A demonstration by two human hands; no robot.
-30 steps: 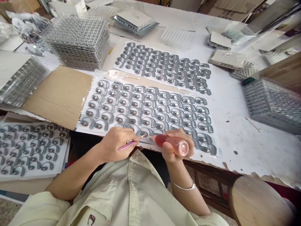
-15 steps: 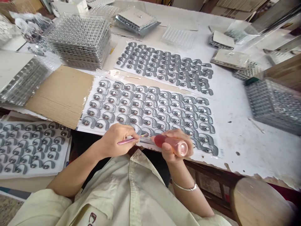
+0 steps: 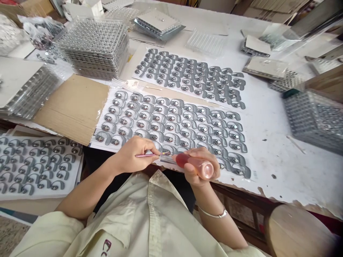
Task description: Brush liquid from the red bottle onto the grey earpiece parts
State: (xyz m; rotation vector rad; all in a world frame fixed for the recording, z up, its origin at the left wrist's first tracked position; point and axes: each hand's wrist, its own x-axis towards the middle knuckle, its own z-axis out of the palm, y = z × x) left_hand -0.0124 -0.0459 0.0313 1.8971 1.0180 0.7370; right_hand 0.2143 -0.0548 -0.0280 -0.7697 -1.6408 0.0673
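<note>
My left hand pinches a thin pink paintbrush, its tip pointing right onto a small metal part in the front row. Wrapped in my right hand is a pinkish-red squeeze bottle, lying nearly level with its nozzle toward that same part. Both tips are close together; whether they touch the part I cannot tell. Rows of grey curved pieces with shiny round metal centres cover the white sheet under my hands. Some front-row pieces are hidden by my hands.
Behind lies a second sheet of curved pieces. Stacked clear trays stand at back left, beside flat brown cardboard. More trays are at right. Another filled sheet lies lower left; a round stool stands lower right.
The paintbrush has tilted to lie flatter, with my left hand shifted slightly. My right hand and the bottle hold nearly still. The whole view has drifted a little.
</note>
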